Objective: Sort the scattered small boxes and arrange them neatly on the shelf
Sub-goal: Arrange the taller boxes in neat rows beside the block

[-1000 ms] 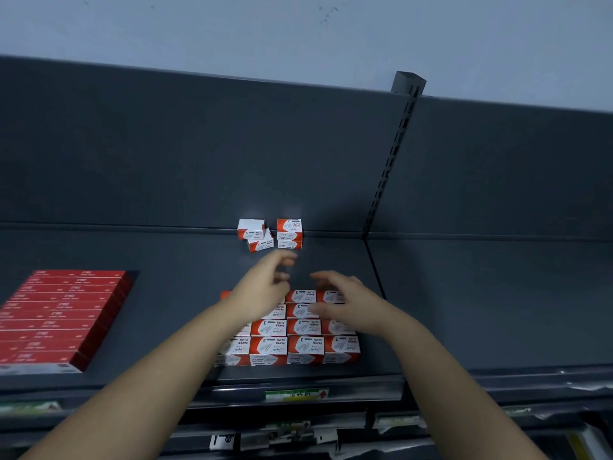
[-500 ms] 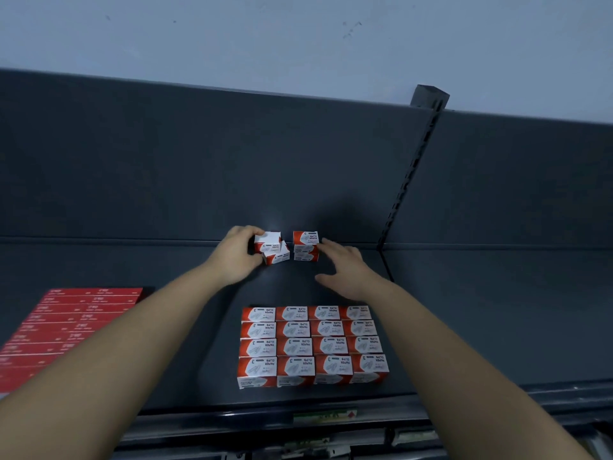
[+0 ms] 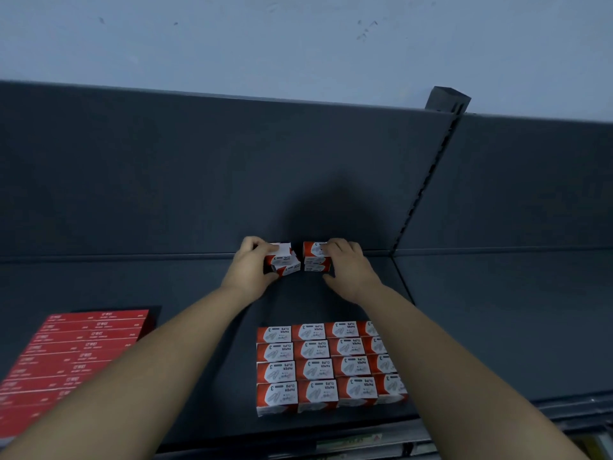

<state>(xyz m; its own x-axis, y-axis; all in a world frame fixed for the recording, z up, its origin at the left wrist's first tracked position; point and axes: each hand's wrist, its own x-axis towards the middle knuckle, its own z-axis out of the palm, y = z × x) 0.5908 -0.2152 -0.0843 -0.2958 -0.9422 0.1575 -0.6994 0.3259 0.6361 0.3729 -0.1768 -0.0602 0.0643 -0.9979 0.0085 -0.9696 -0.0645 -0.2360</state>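
Two small piles of red-and-white paper clip boxes sit at the back of the dark shelf (image 3: 172, 287). My left hand (image 3: 248, 270) grips the left pile (image 3: 284, 262), fingers curled over its top box and thumb under the lowest one. My right hand (image 3: 348, 270) holds the neater right stack (image 3: 315, 260), fingers over its top box, thumb near its base. At the shelf's front stands a tidy block of the same boxes (image 3: 318, 363), several rows deep; my right forearm hides its right edge.
A stack of flat red boxes (image 3: 73, 353) lies at the front left. A slotted upright post (image 3: 428, 180) divides the back panel to the right of the piles. Bare shelf surface lies between the piles and the front block.
Both hands reached from above the front block to the back of the shelf. The left closed on the left pile first; the right has now closed on the right stack.
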